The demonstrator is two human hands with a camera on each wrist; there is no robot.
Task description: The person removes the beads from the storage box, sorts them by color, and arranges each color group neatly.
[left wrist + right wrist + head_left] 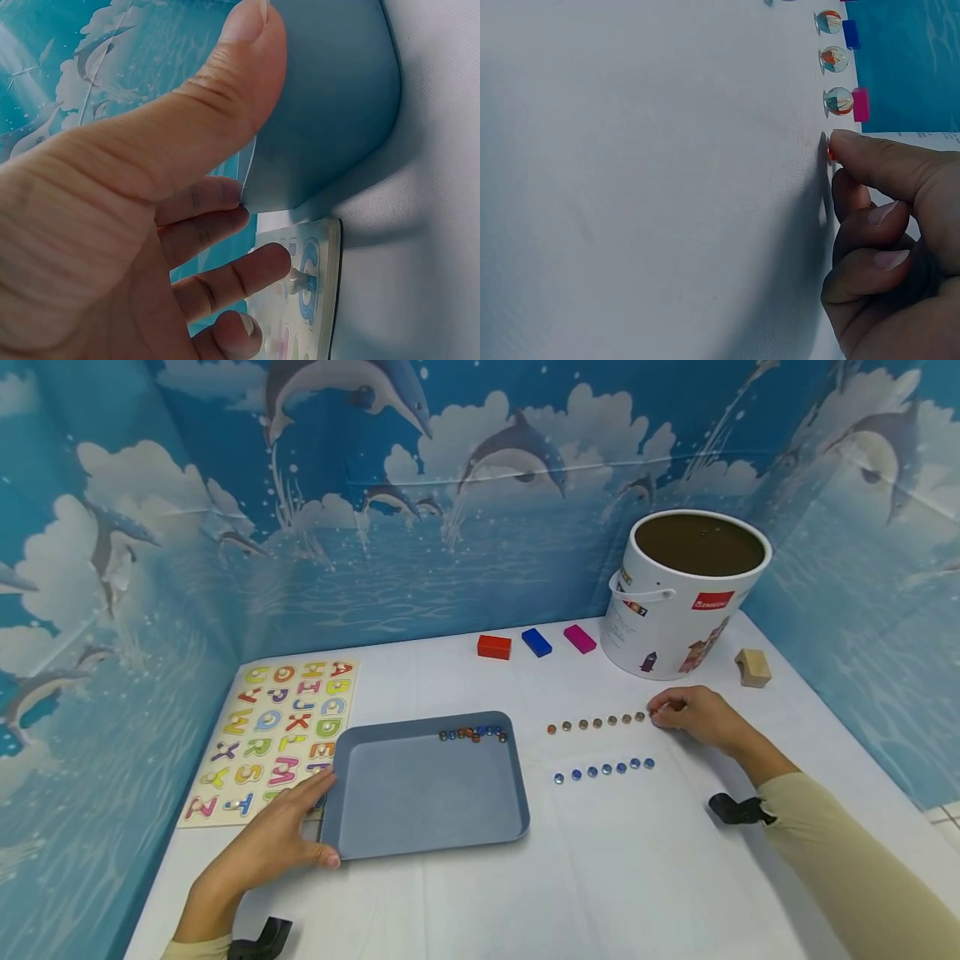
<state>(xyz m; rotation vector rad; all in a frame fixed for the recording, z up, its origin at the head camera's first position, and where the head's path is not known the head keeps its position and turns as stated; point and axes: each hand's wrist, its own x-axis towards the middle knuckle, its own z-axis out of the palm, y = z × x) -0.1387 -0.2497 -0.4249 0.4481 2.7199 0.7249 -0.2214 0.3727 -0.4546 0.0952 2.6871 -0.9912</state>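
My left hand point(273, 831) rests against the left side of the grey-blue tray point(427, 797), thumb near its front corner and relaxed fingers along the side. Inside the tray, several glass marbles point(468, 733) lie along the far wall. Out to the right, my right hand point(699, 717) pinches a marble point(830, 153) with a red-orange swirl between thumb and index finger, close over the white cloth. It is at the right end of a row of orange-swirled marbles point(597, 723). A second row, of blue marbles point(607, 769), runs parallel and closer to me.
An alphabet puzzle board point(247, 727) lies left of the tray, partly under my left hand. Along the back stand a red block point(494, 647), a blue block point(536, 642), a magenta block point(580, 639) and a white bucket point(652, 635). A wooden block point(753, 667) sits right of the bucket.
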